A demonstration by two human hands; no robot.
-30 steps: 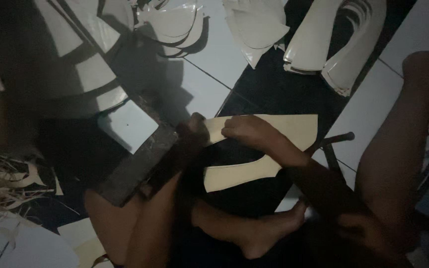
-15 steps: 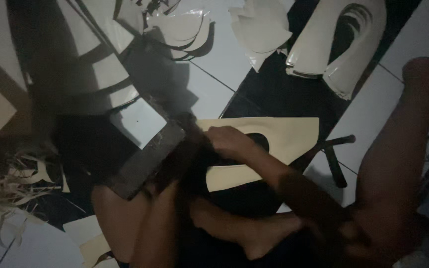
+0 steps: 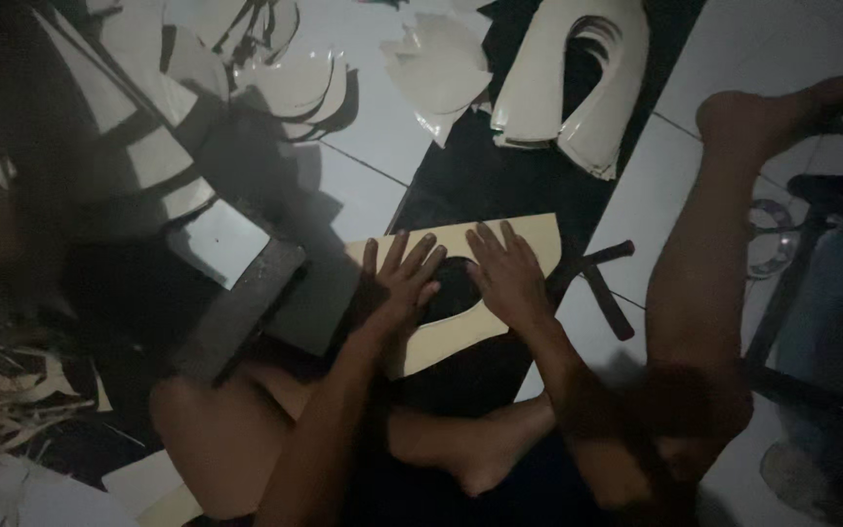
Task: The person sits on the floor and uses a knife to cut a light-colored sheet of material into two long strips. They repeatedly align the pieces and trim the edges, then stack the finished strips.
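Cream-coloured sheet material, apparently thin card or board, forms the cut panel [image 3: 461, 293] at the centre of the frame, where it is laid flat on a black mat [image 3: 485, 181] with a dark curved cut-out at its middle. The left hand [image 3: 397, 283] and the right hand [image 3: 507, 273] are pressed flat on it, fingers spread, either side of the cut-out; nothing is gripped by either. The panel is judged light, thin and fairly stiff, liable to crease or slide on the mat, and best taken by its outer long edges rather than at the narrow strips beside the opening. A dark T-shaped tool [image 3: 597, 278] is seen just right of the panel. Stacked curved cream pieces [image 3: 568, 78] are noted at the upper centre, and loose offcuts [image 3: 285, 73] at the upper left on white floor tiles [image 3: 763, 49].
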